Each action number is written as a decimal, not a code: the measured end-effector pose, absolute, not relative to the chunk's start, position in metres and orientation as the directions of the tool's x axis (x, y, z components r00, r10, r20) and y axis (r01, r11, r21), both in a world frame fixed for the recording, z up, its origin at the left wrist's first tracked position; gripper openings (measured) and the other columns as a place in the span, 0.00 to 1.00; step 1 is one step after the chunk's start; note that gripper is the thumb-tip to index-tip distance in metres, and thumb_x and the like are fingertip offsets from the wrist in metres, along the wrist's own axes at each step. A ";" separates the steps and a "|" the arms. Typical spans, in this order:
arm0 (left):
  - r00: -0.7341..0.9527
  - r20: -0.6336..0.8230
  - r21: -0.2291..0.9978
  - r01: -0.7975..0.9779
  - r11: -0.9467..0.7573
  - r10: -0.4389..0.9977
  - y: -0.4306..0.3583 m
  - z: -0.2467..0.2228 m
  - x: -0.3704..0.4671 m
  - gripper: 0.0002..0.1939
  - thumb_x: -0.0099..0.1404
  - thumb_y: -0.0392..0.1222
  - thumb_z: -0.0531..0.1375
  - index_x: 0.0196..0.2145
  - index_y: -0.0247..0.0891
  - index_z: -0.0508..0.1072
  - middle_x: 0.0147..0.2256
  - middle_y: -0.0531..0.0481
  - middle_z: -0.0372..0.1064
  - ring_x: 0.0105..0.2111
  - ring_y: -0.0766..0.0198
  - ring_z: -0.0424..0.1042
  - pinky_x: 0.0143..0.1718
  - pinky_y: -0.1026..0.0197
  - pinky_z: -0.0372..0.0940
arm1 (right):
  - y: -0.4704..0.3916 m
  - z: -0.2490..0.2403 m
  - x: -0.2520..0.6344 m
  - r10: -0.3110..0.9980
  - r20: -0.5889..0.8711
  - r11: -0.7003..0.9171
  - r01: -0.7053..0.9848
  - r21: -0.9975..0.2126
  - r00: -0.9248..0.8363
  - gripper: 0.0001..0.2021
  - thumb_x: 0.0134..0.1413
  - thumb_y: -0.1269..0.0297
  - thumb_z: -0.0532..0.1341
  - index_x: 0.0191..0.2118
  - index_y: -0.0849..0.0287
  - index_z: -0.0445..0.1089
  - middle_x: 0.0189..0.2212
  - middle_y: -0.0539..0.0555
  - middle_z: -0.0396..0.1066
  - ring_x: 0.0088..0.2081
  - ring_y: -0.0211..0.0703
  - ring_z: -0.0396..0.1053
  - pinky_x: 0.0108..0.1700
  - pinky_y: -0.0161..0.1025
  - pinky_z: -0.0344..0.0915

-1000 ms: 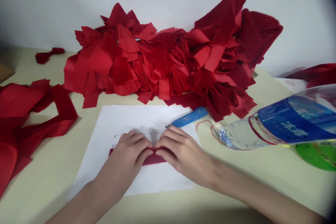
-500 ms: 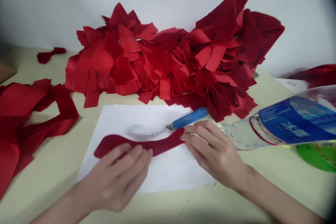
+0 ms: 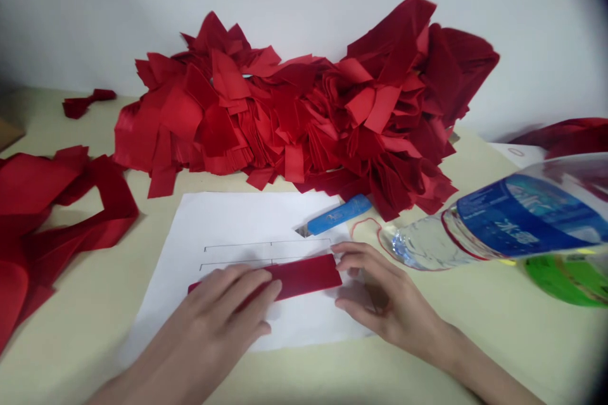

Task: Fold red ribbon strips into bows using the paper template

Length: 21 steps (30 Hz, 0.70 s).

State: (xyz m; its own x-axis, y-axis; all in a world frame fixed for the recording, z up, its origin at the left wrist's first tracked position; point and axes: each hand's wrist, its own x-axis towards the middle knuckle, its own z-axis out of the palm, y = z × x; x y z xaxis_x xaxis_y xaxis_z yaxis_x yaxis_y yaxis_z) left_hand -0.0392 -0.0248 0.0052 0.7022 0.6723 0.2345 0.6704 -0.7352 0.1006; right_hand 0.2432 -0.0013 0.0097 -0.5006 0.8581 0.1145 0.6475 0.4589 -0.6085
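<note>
A dark red strip of velvety fabric (image 3: 311,276) lies nearly flat on a white sheet of paper (image 3: 166,304) with ruled black lines. Across its left part rests my left hand (image 3: 216,313), fingers laid over the cloth and covering some of it; the hand is open. At the strip's right end my right hand (image 3: 384,294) is open too, its thumb and fingers apart, with the fingertips by the corner. Just beyond the strip, on the paper, is a blue-handled cutter (image 3: 337,215) with its pointed tip facing left.
A large heap of red fabric pieces (image 3: 294,114) stretches along the wall. More red strips (image 3: 114,196) lie at left, near a small red scrap (image 3: 88,103). To the right, a blue-labelled plastic bottle (image 3: 517,218) lies on its side, with red thread (image 3: 365,221) by its neck and a green round object (image 3: 560,281) behind.
The strip has come down from a curved, lifted position to lie along the paper, uncovering the ruled lines. My right fingers have parted from their pinch, and my left hand has flattened over the cloth.
</note>
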 end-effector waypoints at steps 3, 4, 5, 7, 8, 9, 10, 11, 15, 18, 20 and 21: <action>0.511 0.156 0.192 0.824 -0.533 0.846 -0.024 0.006 -0.059 0.29 0.61 0.45 0.56 0.59 0.43 0.54 0.55 0.46 0.60 0.53 0.51 0.60 0.49 0.49 0.63 | 0.000 0.013 0.242 0.869 0.052 0.401 0.641 -0.655 -0.491 0.14 0.49 0.70 0.61 0.41 0.55 0.58 0.51 0.57 0.60 0.55 0.45 0.58 0.46 0.39 0.66; 0.462 0.139 0.207 0.851 -0.482 0.876 -0.025 0.005 -0.067 0.31 0.60 0.47 0.56 0.59 0.45 0.52 0.55 0.46 0.59 0.53 0.50 0.60 0.48 0.48 0.64 | 0.001 0.014 0.242 0.872 0.033 0.384 0.641 -0.664 -0.488 0.14 0.49 0.71 0.61 0.41 0.55 0.58 0.51 0.57 0.61 0.54 0.45 0.59 0.45 0.39 0.66; 0.413 0.125 0.224 0.874 -0.431 0.902 -0.026 0.004 -0.075 0.31 0.60 0.48 0.56 0.59 0.47 0.51 0.55 0.47 0.60 0.52 0.50 0.61 0.48 0.47 0.65 | 0.001 0.014 0.242 0.873 0.014 0.369 0.641 -0.673 -0.488 0.14 0.49 0.71 0.60 0.41 0.55 0.58 0.51 0.57 0.61 0.52 0.44 0.61 0.43 0.38 0.67; 0.322 0.072 0.255 0.909 -0.330 0.944 -0.029 0.001 -0.088 0.32 0.59 0.49 0.56 0.59 0.50 0.51 0.54 0.47 0.60 0.51 0.50 0.63 0.46 0.47 0.66 | 0.001 0.013 0.242 0.871 -0.002 0.355 0.634 -0.687 -0.490 0.12 0.51 0.72 0.59 0.41 0.55 0.58 0.49 0.56 0.62 0.47 0.42 0.64 0.37 0.35 0.68; 0.283 0.048 0.269 0.920 -0.286 0.958 -0.031 0.000 -0.093 0.32 0.58 0.49 0.57 0.58 0.51 0.52 0.53 0.47 0.61 0.48 0.51 0.66 0.44 0.49 0.68 | 0.002 0.013 0.243 0.869 0.001 0.358 0.628 -0.691 -0.495 0.11 0.52 0.71 0.58 0.41 0.55 0.58 0.48 0.56 0.63 0.45 0.41 0.65 0.35 0.34 0.68; 0.246 0.020 0.284 0.928 -0.242 0.969 -0.033 -0.001 -0.096 0.31 0.58 0.49 0.57 0.58 0.51 0.53 0.52 0.47 0.62 0.45 0.52 0.69 0.41 0.50 0.69 | 0.002 0.012 0.243 0.867 0.010 0.365 0.622 -0.693 -0.498 0.11 0.53 0.70 0.58 0.41 0.55 0.59 0.47 0.56 0.63 0.44 0.41 0.65 0.34 0.34 0.68; 0.211 -0.007 0.298 0.933 -0.200 0.977 -0.034 -0.002 -0.097 0.30 0.57 0.48 0.57 0.57 0.51 0.54 0.50 0.47 0.64 0.41 0.53 0.71 0.38 0.52 0.70 | 0.002 0.012 0.244 0.864 0.022 0.376 0.616 -0.692 -0.502 0.11 0.53 0.70 0.58 0.42 0.54 0.59 0.46 0.55 0.64 0.44 0.41 0.65 0.35 0.35 0.68; 0.183 -0.029 0.313 0.935 -0.165 0.983 -0.035 -0.002 -0.098 0.28 0.57 0.48 0.57 0.56 0.50 0.56 0.47 0.48 0.67 0.37 0.55 0.72 0.35 0.54 0.70 | 0.003 0.011 0.244 0.862 0.034 0.386 0.613 -0.689 -0.505 0.11 0.53 0.70 0.58 0.42 0.54 0.60 0.45 0.55 0.64 0.44 0.41 0.65 0.38 0.36 0.68; 0.135 -0.029 0.370 0.922 -0.115 0.990 -0.033 -0.005 -0.096 0.23 0.59 0.49 0.56 0.53 0.50 0.60 0.41 0.51 0.71 0.31 0.60 0.73 0.30 0.60 0.70 | 0.004 0.010 0.246 0.855 0.087 0.433 0.610 -0.663 -0.512 0.12 0.53 0.70 0.58 0.44 0.53 0.60 0.45 0.54 0.64 0.46 0.42 0.63 0.45 0.40 0.65; 0.135 0.012 0.415 0.901 -0.128 0.991 -0.028 -0.008 -0.095 0.25 0.58 0.49 0.56 0.54 0.52 0.60 0.42 0.53 0.71 0.31 0.62 0.74 0.27 0.63 0.70 | 0.006 0.008 0.247 0.856 0.100 0.443 0.619 -0.648 -0.508 0.12 0.54 0.70 0.58 0.44 0.53 0.60 0.46 0.54 0.64 0.47 0.43 0.62 0.46 0.41 0.64; 0.116 0.031 0.424 0.898 -0.119 0.993 -0.027 -0.009 -0.093 0.25 0.59 0.48 0.56 0.54 0.51 0.59 0.44 0.52 0.71 0.31 0.63 0.73 0.28 0.63 0.71 | 0.006 0.007 0.248 0.859 0.090 0.436 0.629 -0.643 -0.503 0.12 0.54 0.70 0.57 0.45 0.53 0.60 0.46 0.54 0.64 0.47 0.43 0.62 0.46 0.41 0.64; 0.114 0.050 0.417 0.900 -0.124 0.992 -0.027 -0.009 -0.092 0.24 0.59 0.47 0.55 0.54 0.51 0.59 0.45 0.52 0.70 0.31 0.62 0.73 0.29 0.62 0.71 | 0.006 0.007 0.248 0.859 0.088 0.437 0.632 -0.640 -0.505 0.12 0.54 0.69 0.57 0.45 0.53 0.60 0.46 0.55 0.64 0.48 0.43 0.62 0.46 0.41 0.64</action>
